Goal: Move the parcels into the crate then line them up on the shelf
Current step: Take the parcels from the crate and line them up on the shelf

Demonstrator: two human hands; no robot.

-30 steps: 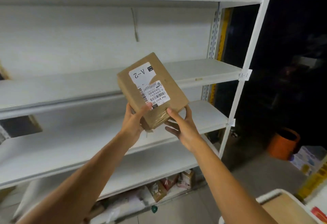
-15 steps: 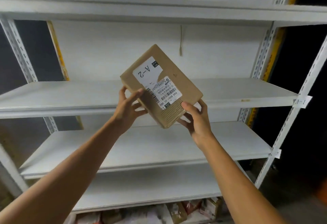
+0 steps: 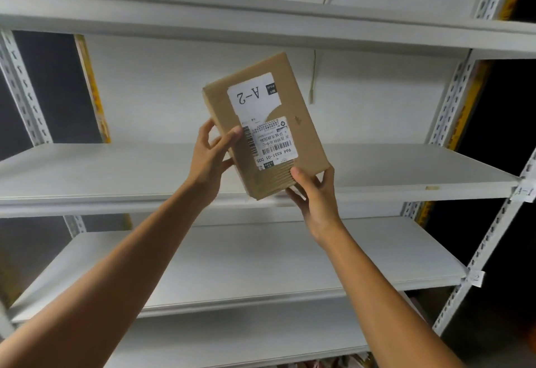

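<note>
The left hand (image 3: pixel 213 161) is clamped on the left edge of the parcel (image 3: pixel 293 112), which is held tilted before the shelf (image 3: pixel 101 170), not yet set down. Its lower right corner is gripped by the right hand (image 3: pixel 316 196). A drop could be caused by these shallow edge holds; a wrong level could be chosen if the A-2 label (image 3: pixel 251 94) is overlooked

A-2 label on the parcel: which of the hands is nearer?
Left. The left hand grips the parcel below the A-2 label; the right hand holds its bottom corner.
</note>
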